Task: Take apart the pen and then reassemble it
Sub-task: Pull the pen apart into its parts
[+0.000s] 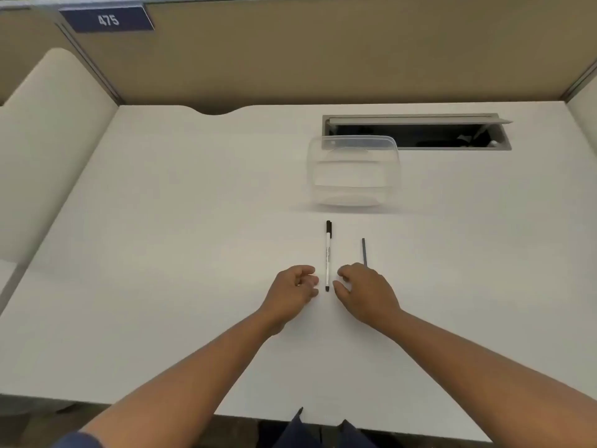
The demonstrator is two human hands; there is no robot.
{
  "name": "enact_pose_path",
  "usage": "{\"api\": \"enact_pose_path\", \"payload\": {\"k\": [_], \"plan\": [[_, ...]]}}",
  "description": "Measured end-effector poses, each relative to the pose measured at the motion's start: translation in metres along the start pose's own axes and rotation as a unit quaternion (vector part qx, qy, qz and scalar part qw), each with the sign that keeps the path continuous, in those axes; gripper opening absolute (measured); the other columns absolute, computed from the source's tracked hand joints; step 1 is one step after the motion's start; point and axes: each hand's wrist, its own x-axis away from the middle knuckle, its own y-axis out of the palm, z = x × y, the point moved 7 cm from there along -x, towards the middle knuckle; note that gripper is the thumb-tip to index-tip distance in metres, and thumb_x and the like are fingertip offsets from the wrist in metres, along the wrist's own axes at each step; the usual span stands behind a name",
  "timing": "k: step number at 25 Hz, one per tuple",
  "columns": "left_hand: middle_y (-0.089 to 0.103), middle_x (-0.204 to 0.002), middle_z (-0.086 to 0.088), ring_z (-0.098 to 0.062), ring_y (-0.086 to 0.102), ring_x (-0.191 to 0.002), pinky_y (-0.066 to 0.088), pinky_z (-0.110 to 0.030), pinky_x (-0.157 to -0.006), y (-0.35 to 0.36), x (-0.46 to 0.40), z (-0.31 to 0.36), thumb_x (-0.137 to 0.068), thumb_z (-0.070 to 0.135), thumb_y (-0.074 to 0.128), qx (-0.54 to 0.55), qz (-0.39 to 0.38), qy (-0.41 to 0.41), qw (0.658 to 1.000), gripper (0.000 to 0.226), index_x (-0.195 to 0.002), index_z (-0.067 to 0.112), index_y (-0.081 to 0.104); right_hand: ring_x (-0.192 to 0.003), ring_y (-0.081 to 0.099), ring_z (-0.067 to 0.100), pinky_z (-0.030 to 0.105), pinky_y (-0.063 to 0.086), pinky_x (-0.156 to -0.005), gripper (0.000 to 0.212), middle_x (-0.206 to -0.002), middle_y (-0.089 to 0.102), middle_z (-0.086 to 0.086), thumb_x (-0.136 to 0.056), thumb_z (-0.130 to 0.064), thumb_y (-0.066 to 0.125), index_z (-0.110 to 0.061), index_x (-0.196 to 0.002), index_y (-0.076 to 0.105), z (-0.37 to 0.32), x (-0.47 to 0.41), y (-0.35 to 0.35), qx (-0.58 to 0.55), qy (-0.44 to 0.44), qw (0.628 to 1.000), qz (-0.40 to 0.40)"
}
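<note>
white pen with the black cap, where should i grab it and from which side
Pinch the white pen with the black cap across its bare barrel near the tip end, from above. It lies flat, cap pointing away, between left hand and right hand.

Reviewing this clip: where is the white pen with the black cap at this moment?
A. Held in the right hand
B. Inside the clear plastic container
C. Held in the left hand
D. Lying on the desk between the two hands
D: the white pen lies flat on the desk, with the left hand and the right hand on either side, neither gripping it.
</note>
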Motion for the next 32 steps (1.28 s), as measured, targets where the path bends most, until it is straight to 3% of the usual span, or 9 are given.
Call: {"api": "enact_pose_path", "payload": {"k": [3, 7, 11, 14, 20, 26, 28, 30, 32], "plan": [[0.074, -0.108, -0.003, -0.014, 0.075, -0.087, 0.056, -0.022, -0.074, 0.001, -0.004, -0.001, -0.095, 0.004, 0.051, 0.031, 0.014, -0.024, 0.999, 0.029, -0.119, 0.016, 0.062, -0.077, 0.055, 0.024, 0.038, 0.049, -0.067, 0.024, -0.086, 0.057, 0.001, -0.094, -0.037, 0.054, -0.016, -0.083, 0.051, -0.007, -0.005, 0.006, -0.002, -0.005, 1.000, -0.014], [0.077, -0.104, 0.000, -0.009, 0.073, -0.078, 0.055, -0.020, -0.069, 0.006, -0.005, 0.000, -0.096, 0.007, 0.052, 0.045, 0.026, -0.040, 0.998, 0.026, -0.118, 0.015, 0.063, -0.074, 0.056, 0.025, 0.038, 0.049, -0.065, 0.025, -0.081, 0.060, 0.003, -0.093, -0.033, 0.055, -0.011, -0.082, 0.056, -0.013, -0.008, 0.011, -0.022, 0.009, 0.999, -0.021], [0.079, -0.096, 0.008, -0.010, 0.069, -0.080, 0.051, -0.023, -0.074, 0.011, -0.007, 0.001, -0.095, 0.010, 0.055, 0.032, 0.010, -0.047, 0.998, 0.026, -0.119, 0.016, 0.063, -0.073, 0.059, 0.023, 0.034, 0.047, -0.062, 0.019, -0.076, 0.066, 0.001, -0.091, -0.025, 0.055, -0.013, -0.077, 0.060, -0.010, -0.014, 0.010, -0.070, 0.048, 0.996, -0.014], [0.078, -0.099, 0.006, -0.013, 0.067, -0.088, 0.049, -0.026, -0.080, 0.014, -0.006, -0.001, -0.093, 0.015, 0.062, 0.018, -0.004, -0.051, 0.999, 0.029, -0.122, 0.015, 0.064, -0.075, 0.064, 0.020, 0.035, 0.053, -0.066, 0.018, -0.078, 0.070, -0.001, -0.089, -0.026, 0.061, -0.013, -0.078, 0.067, -0.005, -0.014, 0.012, -0.139, 0.098, 0.985, -0.017], [0.076, -0.108, 0.002, -0.011, 0.062, -0.091, 0.047, -0.023, -0.079, 0.019, -0.004, 0.002, -0.088, -0.001, 0.055, 0.012, -0.022, -0.060, 0.998, 0.039, -0.123, 0.012, 0.066, -0.069, 0.060, 0.014, 0.029, 0.046, -0.058, 0.014, -0.073, 0.063, -0.010, -0.083, -0.031, 0.072, -0.021, -0.078, 0.063, 0.005, -0.010, 0.016, -0.230, 0.143, 0.962, -0.036], [0.072, -0.118, 0.003, -0.006, 0.062, -0.090, 0.046, -0.021, -0.073, 0.017, 0.003, 0.021, -0.089, 0.001, 0.050, -0.063, -0.022, 0.017, 0.998, 0.043, -0.123, 0.021, 0.066, -0.076, 0.064, 0.017, 0.032, 0.053, -0.065, 0.012, -0.081, 0.067, -0.008, -0.085, -0.017, 0.059, -0.023, -0.093, 0.064, 0.007, -0.001, -0.003, -0.238, 0.122, 0.963, 0.002], [0.064, -0.128, 0.002, -0.009, 0.060, -0.099, 0.047, -0.024, -0.084, 0.005, 0.010, 0.046, -0.091, 0.006, 0.055, -0.200, 0.065, 0.154, 0.965, 0.042, -0.129, 0.021, 0.063, -0.075, 0.065, 0.013, 0.027, 0.051, -0.061, 0.013, -0.083, 0.068, -0.010, -0.085, -0.019, 0.059, -0.024, -0.093, 0.067, 0.008, 0.000, -0.012, -0.247, 0.117, 0.962, 0.007], [0.056, -0.138, -0.003, -0.022, 0.051, -0.121, 0.044, -0.033, -0.099, 0.003, 0.020, 0.072, -0.090, 0.011, 0.062, -0.355, 0.120, 0.314, 0.872, 0.048, -0.138, 0.017, 0.058, -0.074, 0.063, 0.006, 0.021, 0.046, -0.059, 0.012, -0.084, 0.069, -0.012, -0.086, -0.019, 0.061, -0.024, -0.092, 0.070, 0.008, 0.000, -0.022, -0.263, 0.103, 0.959, 0.014], [0.052, -0.147, -0.005, -0.031, 0.042, -0.136, 0.038, -0.043, -0.109, 0.008, 0.023, 0.086, -0.091, 0.020, 0.068, -0.473, 0.107, 0.384, 0.786, 0.053, -0.142, 0.017, 0.055, -0.074, 0.062, 0.000, 0.017, 0.044, -0.061, 0.011, -0.084, 0.069, -0.014, -0.088, -0.018, 0.064, -0.022, -0.092, 0.073, 0.008, -0.001, -0.033, -0.279, 0.084, 0.956, 0.018]]}}
